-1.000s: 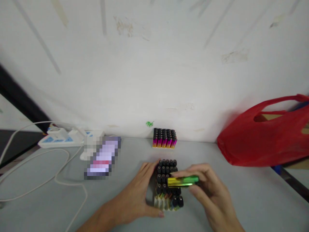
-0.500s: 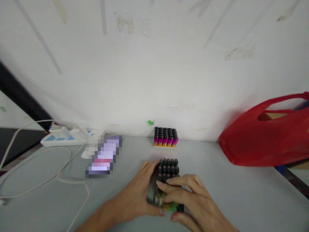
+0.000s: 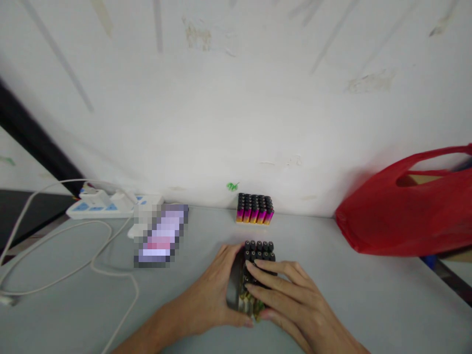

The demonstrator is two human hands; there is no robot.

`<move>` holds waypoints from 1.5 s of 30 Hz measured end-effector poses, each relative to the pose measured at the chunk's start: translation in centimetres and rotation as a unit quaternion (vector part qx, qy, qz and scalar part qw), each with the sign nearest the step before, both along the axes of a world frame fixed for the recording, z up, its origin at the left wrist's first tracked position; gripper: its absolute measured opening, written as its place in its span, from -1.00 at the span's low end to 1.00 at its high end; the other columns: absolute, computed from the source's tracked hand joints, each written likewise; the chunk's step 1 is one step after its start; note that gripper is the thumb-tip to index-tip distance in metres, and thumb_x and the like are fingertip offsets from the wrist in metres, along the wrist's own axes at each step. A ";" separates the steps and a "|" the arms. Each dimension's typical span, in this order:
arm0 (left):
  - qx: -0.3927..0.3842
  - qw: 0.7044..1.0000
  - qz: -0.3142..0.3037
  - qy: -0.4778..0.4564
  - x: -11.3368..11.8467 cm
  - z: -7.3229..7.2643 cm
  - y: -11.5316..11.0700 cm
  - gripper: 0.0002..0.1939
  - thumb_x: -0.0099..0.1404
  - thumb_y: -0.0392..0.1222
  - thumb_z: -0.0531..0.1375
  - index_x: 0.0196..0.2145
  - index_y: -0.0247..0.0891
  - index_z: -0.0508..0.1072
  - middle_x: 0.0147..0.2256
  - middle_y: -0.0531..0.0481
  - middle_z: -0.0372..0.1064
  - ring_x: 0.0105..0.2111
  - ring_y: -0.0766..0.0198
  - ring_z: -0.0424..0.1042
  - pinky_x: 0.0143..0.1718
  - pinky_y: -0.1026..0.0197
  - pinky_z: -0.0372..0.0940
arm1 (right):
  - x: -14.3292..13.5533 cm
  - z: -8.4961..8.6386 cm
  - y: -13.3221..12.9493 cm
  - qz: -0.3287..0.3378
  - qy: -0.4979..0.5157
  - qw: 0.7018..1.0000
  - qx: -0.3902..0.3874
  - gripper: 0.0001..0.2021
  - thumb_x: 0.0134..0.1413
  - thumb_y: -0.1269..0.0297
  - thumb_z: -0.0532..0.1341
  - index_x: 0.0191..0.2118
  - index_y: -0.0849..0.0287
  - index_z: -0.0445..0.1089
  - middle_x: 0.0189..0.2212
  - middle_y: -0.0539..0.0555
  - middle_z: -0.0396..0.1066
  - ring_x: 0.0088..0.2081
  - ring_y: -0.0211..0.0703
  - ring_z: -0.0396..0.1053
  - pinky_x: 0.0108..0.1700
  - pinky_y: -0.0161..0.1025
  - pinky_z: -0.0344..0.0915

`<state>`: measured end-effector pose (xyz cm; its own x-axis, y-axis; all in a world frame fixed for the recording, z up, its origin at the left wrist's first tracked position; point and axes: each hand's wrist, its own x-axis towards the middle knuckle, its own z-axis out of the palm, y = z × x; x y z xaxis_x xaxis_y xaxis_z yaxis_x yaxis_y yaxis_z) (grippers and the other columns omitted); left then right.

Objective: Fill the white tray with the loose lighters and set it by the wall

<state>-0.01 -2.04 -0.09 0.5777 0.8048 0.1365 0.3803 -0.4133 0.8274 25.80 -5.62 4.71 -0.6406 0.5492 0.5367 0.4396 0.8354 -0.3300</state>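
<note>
Rows of upright black-topped cylinders (image 3: 259,255), with patterned green and yellow sides at the near end, stand between my hands on the grey table. My left hand (image 3: 212,295) wraps round the left side of this block, fingers at its far corner and thumb at its near corner. Over the top and right side lies my right hand (image 3: 295,300), its fingertips spread on the black tops and its thumb low at the near end. Behind them, near the wall, a second block of black-topped pink and orange cylinders (image 3: 254,209) stands untouched.
On the left lie a phone with a blurred screen (image 3: 164,233), a white power strip (image 3: 110,206) with plugs, and looping white cables (image 3: 134,282). A red bag (image 3: 409,216) sits at the right. The pale wall (image 3: 295,123) rises behind the grey table (image 3: 368,285).
My right fingers have shifted slightly away from me over the black tops. The green and orange piece seen near my right thumb is now mostly hidden. My left hand keeps its hold.
</note>
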 end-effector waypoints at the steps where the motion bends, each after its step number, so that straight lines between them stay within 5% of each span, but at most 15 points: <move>1: -0.002 1.000 -0.001 -0.001 0.0 0.1 0.0 0.31 0.02 0.12 0.69 0.51 -0.07 0.06 0.37 -0.25 0.20 0.37 -0.32 0.23 0.45 -0.29 0.16 | -0.1 -0.1 -0.1 0.000 0.004 1.000 0.003 -0.56 0.56 0.22 0.23 0.43 0.01 0.35 0.32 0.18 0.53 0.34 0.09 0.46 0.24 0.05 0.48; 18: -0.023 1.000 0.004 0.008 0.0 0.5 -0.1 0.31 -0.02 0.05 0.71 0.50 -0.05 0.10 0.38 -0.25 0.20 0.40 -0.34 0.19 0.47 -0.33 0.12 | -1.0 -1.2 -0.7 -0.042 0.015 0.999 0.018 -0.64 0.46 0.37 0.31 0.29 0.12 0.44 0.00 0.24 0.54 -0.03 0.06 0.46 -0.02 -0.06 0.55; 28: -0.019 1.000 0.007 -0.009 0.3 0.7 -0.1 0.26 0.00 0.07 0.68 0.51 -0.04 0.15 0.39 -0.23 0.19 0.40 -0.34 0.17 0.48 -0.31 0.11 | -0.5 -1.8 -0.9 -0.063 0.079 0.994 -0.037 -0.43 0.32 0.21 0.41 0.37 0.02 0.31 0.19 0.24 0.38 0.16 0.20 0.37 0.17 0.07 0.45; 33: -0.025 0.999 0.032 0.023 0.1 0.2 -0.1 0.40 -0.07 0.14 0.69 0.54 -0.13 0.08 0.44 -0.32 0.10 0.46 -0.34 0.12 0.51 -0.34 0.07 | 0.3 -1.7 -0.3 -0.126 0.150 0.972 -0.126 -0.27 0.39 0.03 0.29 0.54 -0.04 0.08 0.42 0.26 0.18 0.42 0.33 0.21 0.38 0.22 0.30; 40: -0.099 0.994 0.007 -0.041 -1.3 -0.1 0.9 0.49 0.02 0.04 0.68 0.63 0.02 -0.15 0.55 -0.33 0.03 0.50 -0.36 0.12 0.51 -0.44 0.01 | 1.6 -2.9 0.6 -0.058 0.183 0.927 -0.323 0.00 0.29 -0.30 0.33 0.63 -0.13 -0.12 0.58 0.24 0.02 0.52 0.36 0.11 0.49 0.35 0.12; 45: -0.194 0.969 -0.010 -0.151 -2.1 0.3 2.4 0.48 0.08 -0.09 0.67 0.62 0.13 -0.22 0.52 -0.33 0.14 0.35 -0.28 0.42 0.36 -0.43 0.29 | 2.1 -3.1 1.2 -0.075 0.144 0.916 -0.367 0.33 -0.06 0.01 0.65 0.64 -0.09 -0.19 0.60 0.30 -0.06 0.55 0.40 0.00 0.53 0.44 -0.10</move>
